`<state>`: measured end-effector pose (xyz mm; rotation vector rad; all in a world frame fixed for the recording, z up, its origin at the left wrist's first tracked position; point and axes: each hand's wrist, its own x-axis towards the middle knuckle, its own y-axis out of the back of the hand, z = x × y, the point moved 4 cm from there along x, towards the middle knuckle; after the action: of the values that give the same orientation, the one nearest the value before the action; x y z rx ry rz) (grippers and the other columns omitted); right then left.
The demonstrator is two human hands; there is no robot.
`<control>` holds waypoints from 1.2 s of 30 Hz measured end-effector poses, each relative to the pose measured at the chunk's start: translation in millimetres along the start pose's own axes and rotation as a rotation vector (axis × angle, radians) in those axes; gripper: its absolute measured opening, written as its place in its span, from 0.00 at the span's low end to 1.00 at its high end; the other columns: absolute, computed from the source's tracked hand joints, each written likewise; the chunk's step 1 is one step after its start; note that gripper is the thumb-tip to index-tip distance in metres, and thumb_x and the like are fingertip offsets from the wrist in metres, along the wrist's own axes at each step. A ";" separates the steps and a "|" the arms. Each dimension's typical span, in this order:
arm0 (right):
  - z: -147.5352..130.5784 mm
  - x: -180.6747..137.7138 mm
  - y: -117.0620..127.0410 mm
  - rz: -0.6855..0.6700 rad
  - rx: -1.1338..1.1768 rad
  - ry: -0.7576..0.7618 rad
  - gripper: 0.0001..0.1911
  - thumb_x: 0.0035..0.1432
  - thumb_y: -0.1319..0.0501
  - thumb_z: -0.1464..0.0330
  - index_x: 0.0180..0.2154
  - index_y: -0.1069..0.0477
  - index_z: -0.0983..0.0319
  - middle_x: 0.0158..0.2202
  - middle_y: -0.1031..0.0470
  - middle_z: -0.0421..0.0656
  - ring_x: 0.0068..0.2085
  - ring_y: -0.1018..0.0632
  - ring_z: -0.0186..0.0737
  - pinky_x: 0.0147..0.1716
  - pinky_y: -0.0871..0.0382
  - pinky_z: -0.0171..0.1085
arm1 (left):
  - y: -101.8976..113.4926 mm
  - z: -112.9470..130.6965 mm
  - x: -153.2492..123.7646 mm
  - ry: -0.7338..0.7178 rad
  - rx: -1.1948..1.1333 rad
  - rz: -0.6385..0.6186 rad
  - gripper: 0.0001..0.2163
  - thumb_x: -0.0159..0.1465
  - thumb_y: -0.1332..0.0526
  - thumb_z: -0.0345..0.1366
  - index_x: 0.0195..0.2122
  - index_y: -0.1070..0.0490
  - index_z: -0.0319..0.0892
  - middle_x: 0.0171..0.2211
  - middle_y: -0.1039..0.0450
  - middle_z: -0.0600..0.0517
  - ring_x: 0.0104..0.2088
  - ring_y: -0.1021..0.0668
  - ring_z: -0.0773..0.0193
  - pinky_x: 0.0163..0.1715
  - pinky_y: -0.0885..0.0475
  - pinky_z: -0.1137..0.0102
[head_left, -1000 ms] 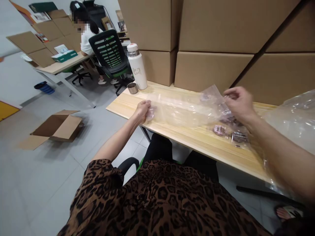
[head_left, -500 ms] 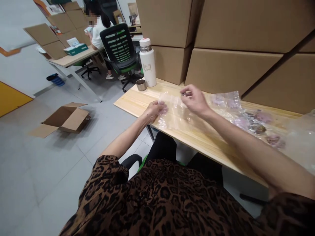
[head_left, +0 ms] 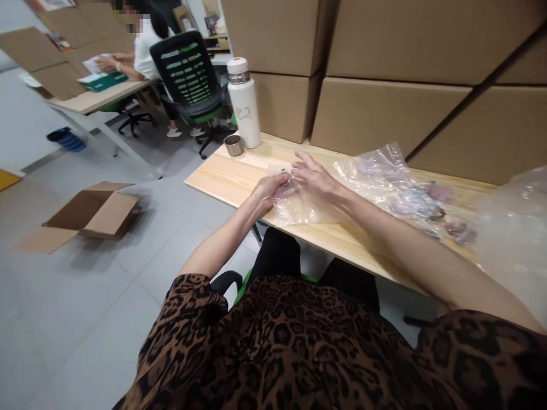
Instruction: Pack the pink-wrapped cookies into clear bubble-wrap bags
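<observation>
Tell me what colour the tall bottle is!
The tall bottle is mostly white; the head view shows it best.

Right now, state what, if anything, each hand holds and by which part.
The left hand holds a clear plastic bag by its left edge; whether the right hand grips anything is unclear.

Tabletop (head_left: 211,177): pale wood-grain surface, smooth, low sheen. Clear film (head_left: 294,214) at centre: thin plastic, glossy, wrinkled. Packets (head_left: 380,168) to its right: transparent plastic, creased, with bright highlights. Large bag (head_left: 515,228), far right: translucent plastic, milky, softly shiny. Bottle (head_left: 244,114), far side: smooth white body, satin finish. Cup (head_left: 233,146), beside it: metal, dull gloss. Stacked boxes (head_left: 391,117), far side: matt brown cardboard. Shirt (head_left: 273,341), near side: printed cloth, matt.
</observation>
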<state>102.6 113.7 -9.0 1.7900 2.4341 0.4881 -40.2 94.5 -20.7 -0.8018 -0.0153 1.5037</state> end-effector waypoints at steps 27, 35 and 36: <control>47.1 -113.1 251.6 -0.042 -0.892 -0.273 0.24 0.61 0.37 0.59 0.57 0.21 0.58 0.59 0.20 0.55 0.59 0.21 0.69 0.61 0.28 0.66 | 17.1 18.3 5.1 0.096 0.556 -0.195 0.07 0.65 0.30 0.22 0.30 0.20 0.35 0.27 0.18 0.47 0.25 0.16 0.66 0.32 0.16 0.73; 41.5 -37.4 169.4 -0.191 -1.174 -0.192 0.27 0.72 0.49 0.57 0.64 0.28 0.63 0.65 0.26 0.59 0.63 0.24 0.61 0.64 0.30 0.56 | 17.1 15.1 5.9 0.063 0.528 -0.215 0.07 0.65 0.30 0.21 0.30 0.20 0.35 0.27 0.18 0.46 0.26 0.17 0.66 0.36 0.16 0.70; 45.4 -32.7 163.0 -0.193 -1.206 -0.217 0.26 0.73 0.51 0.58 0.62 0.28 0.63 0.63 0.25 0.60 0.61 0.23 0.60 0.62 0.29 0.55 | 17.1 14.3 5.4 0.066 0.525 -0.220 0.07 0.65 0.30 0.21 0.30 0.20 0.35 0.27 0.18 0.46 0.26 0.17 0.66 0.37 0.16 0.70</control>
<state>273.5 135.6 -7.0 0.9780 1.4907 1.2699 -61.3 103.6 -20.6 -0.4088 0.3190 1.1937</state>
